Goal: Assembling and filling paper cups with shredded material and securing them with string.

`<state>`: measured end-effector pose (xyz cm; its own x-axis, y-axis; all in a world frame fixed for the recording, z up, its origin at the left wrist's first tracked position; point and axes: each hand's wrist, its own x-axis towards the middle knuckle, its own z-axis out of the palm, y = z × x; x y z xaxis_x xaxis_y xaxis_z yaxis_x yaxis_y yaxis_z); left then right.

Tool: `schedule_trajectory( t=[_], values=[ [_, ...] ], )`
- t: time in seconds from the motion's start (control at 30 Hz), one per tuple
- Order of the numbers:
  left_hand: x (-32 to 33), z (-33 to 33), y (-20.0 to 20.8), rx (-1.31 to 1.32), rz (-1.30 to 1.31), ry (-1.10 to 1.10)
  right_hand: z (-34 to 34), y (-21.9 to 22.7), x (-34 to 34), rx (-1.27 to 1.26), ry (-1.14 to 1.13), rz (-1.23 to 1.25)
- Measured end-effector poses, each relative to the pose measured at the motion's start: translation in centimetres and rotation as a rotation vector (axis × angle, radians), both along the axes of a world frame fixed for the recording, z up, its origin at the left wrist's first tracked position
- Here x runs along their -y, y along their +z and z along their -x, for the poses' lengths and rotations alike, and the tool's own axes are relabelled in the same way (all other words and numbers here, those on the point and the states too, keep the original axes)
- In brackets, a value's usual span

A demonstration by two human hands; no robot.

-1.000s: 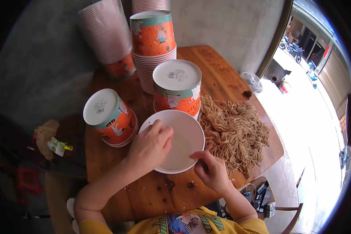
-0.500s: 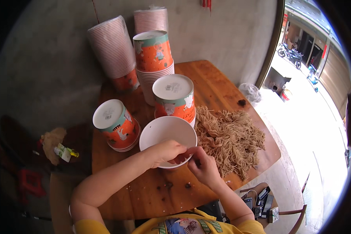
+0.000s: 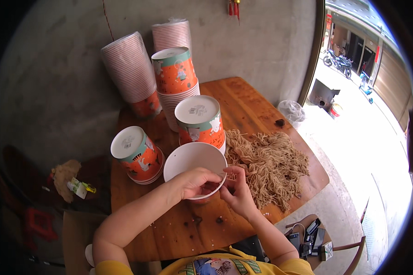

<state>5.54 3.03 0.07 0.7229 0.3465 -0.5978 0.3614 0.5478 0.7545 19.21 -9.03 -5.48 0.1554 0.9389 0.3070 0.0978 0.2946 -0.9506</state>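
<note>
An open white paper bucket [image 3: 186,156] stands tilted toward me near the table's middle, its inside showing and a small dark spot on its far wall. My left hand [image 3: 195,182] reaches over its near side, fingers curled inside against the right wall and partly hidden. At the right rim my right hand [image 3: 238,191] is bent round the edge, thumb and forefinger against it. Whether something small sits between the fingers I cannot make out. A heap of tan string [image 3: 270,167] lies just right of the bucket.
Upside-down orange and green paper buckets stand left [image 3: 142,158] and behind [image 3: 199,121]. Taller stacks [image 3: 172,75], some plastic-wrapped [image 3: 129,68], rise near the wall. A chair [image 3: 323,238] holding electronic items is at lower right. A clear bag [image 3: 291,111] sits beyond the table [image 3: 236,98].
The view has shifted slightly, so the scene sits a little lower. My right hand's fingers have spread somewhat at the rim; my left hand stays inside the bucket.
</note>
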Motion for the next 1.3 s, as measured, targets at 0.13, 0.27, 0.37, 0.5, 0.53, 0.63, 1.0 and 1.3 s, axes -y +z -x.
schedule_trajectory(
  t=[0.13, 0.27, 0.37, 0.5, 0.53, 0.63, 1.0, 1.3],
  values=[
    [-0.1, 0.4, 0.2, 0.100, -0.128, 0.033, 0.1, 0.0, 0.0, -0.069, -0.009, -0.030],
    [0.4, 1.2, 0.8, 0.190, -0.237, 0.075, -0.6, 0.3, 0.9, -0.041, 0.014, 0.024],
    [0.6, 1.5, 1.1, 0.219, -0.239, 0.058, -1.0, 1.7, 1.2, -0.185, 0.148, 0.048],
    [1.0, 1.5, 1.3, 0.246, -0.272, 0.003, -1.8, 2.8, 0.9, -0.109, 0.203, -0.008],
    [1.1, 1.5, 1.3, 0.254, -0.298, -0.013, -2.1, 3.0, 1.0, -0.110, 0.197, -0.007],
    [1.8, 1.2, 1.4, 0.254, -0.378, -0.046, -2.9, 4.3, 1.1, -0.215, 0.272, 0.028],
    [3.4, 1.0, 0.7, 0.198, -0.563, -0.155, -4.2, 7.6, 0.7, -0.081, 0.277, 0.244],
    [3.4, 1.1, 1.0, 0.183, -0.405, -0.179, -4.1, 5.3, 1.5, -0.169, 0.186, 0.279]
  ],
)
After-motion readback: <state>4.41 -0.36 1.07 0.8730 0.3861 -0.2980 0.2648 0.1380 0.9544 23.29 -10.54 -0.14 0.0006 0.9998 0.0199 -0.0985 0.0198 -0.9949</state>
